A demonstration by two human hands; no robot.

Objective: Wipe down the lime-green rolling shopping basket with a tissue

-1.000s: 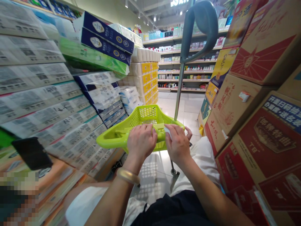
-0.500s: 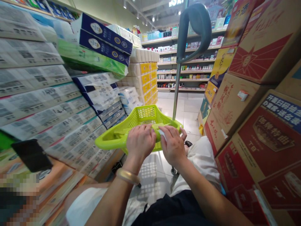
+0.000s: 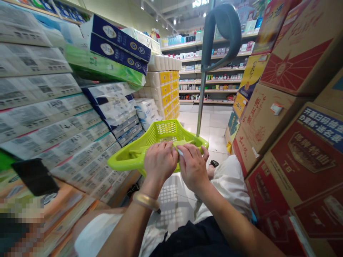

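Far left: stacked tissue packs (image 3: 53,117) and a dark flat device (image 3: 34,176), placed just as 1 second ago. Next, grips the near rim of the lime-green basket (image 3: 125,161) with the left hand (image 3: 160,161), fingers curled closed over the edge and a gold bangle (image 3: 146,200) on the wrist; same hold as before. Brings the right hand (image 3: 191,167) leftward along that rim within the last second, closing a clear gap down to knuckles just beside those of the left hand. Pinches a small white slip (image 3: 180,152) between right thumb and fingertips, pressed to the rim and showing less than 1 second ago; cannot tell what it is. Seems, by that shift, to work the slip along the rim from right to left with the basket steadied in front of the knees, above the tiled floor, barely displaced. Farther right, the grey pole (image 3: 200,103) and looped handle (image 3: 225,25) upright behind the basket, then red-printed cartons (image 3: 294,107).
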